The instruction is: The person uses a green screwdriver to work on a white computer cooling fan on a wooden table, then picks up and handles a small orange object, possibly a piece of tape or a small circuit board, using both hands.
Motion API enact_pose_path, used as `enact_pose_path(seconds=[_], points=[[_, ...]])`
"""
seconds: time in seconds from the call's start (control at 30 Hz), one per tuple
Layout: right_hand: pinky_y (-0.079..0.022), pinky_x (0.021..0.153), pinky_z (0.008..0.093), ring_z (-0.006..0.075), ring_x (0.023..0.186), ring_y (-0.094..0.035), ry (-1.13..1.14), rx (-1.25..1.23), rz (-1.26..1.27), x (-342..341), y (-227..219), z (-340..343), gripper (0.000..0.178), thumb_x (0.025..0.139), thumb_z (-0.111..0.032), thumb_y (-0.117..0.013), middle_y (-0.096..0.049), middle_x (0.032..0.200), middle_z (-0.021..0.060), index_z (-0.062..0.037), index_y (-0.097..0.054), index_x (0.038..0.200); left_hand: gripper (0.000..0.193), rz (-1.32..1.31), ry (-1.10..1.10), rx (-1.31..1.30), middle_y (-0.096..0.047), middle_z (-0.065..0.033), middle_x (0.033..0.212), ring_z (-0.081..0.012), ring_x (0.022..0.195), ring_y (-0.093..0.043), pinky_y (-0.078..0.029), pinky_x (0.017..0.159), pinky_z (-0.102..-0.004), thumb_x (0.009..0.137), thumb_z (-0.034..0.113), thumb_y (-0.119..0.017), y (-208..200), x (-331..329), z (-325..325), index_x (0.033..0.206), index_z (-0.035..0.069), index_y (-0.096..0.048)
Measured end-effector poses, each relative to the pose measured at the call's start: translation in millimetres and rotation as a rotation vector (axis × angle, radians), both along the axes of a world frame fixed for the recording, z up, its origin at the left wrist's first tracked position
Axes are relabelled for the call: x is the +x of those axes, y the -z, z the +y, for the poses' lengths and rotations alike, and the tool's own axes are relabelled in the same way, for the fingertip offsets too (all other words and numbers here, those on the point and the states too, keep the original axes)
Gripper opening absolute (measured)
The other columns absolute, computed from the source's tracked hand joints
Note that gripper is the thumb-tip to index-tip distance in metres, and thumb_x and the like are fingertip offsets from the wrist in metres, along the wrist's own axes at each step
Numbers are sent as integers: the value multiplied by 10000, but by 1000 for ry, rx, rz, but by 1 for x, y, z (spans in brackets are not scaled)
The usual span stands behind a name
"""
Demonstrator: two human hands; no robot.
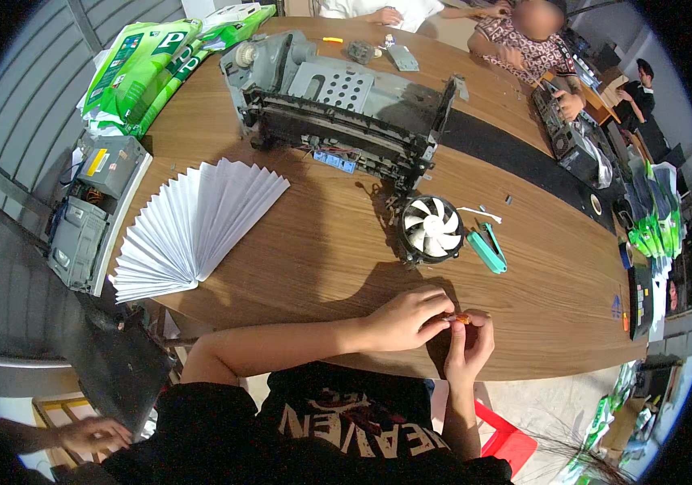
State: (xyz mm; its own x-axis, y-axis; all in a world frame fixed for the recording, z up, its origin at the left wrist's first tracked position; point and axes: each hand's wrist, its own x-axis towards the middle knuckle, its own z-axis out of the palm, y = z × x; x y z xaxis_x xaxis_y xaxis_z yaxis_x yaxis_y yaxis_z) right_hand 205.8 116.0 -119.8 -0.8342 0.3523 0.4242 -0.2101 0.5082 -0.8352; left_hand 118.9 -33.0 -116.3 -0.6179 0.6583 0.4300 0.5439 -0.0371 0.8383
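Note:
Above the table's near edge, my two hands meet at a small orange piece [463,318], too small to name more closely. My right hand [474,346] pinches it between thumb and fingers. From the left, my left hand [412,318] reaches across with its fingers closed at the piece's left end, where something small and pale shows. A round black cooling fan with white blades [431,229] lies just beyond my hands. Beside the fan rests a teal stapler-like tool [487,249], and a thin white stick [480,213] lies past it.
A dismantled grey-and-black printer frame [346,113] stands on the wooden table [313,250]. At left are a pleated white paper fan [196,230], a grey computer drive unit [91,214] and green paper packs [139,73]. Across the table, a person [528,48] handles a black metal unit [568,133].

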Motion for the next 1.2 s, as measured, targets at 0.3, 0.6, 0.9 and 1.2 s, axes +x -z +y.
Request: enact_pose_path(seconds=[0.3, 0.6, 0.9, 1.2], points=[[-458, 725, 324, 233, 769, -578, -12, 4, 67, 2, -5, -1, 90, 840, -22, -651, -610, 852, 130, -3, -567, 865, 184, -26, 16, 66, -633, -123, 959, -289, 871, -636, -514, 750, -374, 856, 102, -675, -2, -1, -1, 998, 18, -592], [-463, 720, 273, 148, 792, -571, -66, -214, -74, -3, 2, -3, 116, 924, -28, -565, -594, 898, 88, 25, -549, 1026, 113, -68, 7, 9, -666, -120, 857, -295, 797, -655, -515, 696, -377, 902, 112, -619, 1, -5, -3, 972, 24, -630], [-468, 755, 368, 308, 831, -583, -30, 104, 24, -9, -12, -3, 66, 902, -12, -537, -588, 915, 174, 18, -560, 955, 144, -90, 47, 15, -666, -104, 854, -198, 756, -647, -515, 665, -325, 867, 108, -683, -7, -6, -3, 953, 3, -633], [-470, 749, 381, 342, 813, -573, -59, 125, 54, -13, -17, -6, 74, 908, -9, -519, -571, 917, 188, 26, -546, 967, 119, -284, 75, -44, -637, -86, 820, -111, 752, -603, -496, 663, -271, 915, 79, -619, -3, -2, -3, 979, -21, -608]])
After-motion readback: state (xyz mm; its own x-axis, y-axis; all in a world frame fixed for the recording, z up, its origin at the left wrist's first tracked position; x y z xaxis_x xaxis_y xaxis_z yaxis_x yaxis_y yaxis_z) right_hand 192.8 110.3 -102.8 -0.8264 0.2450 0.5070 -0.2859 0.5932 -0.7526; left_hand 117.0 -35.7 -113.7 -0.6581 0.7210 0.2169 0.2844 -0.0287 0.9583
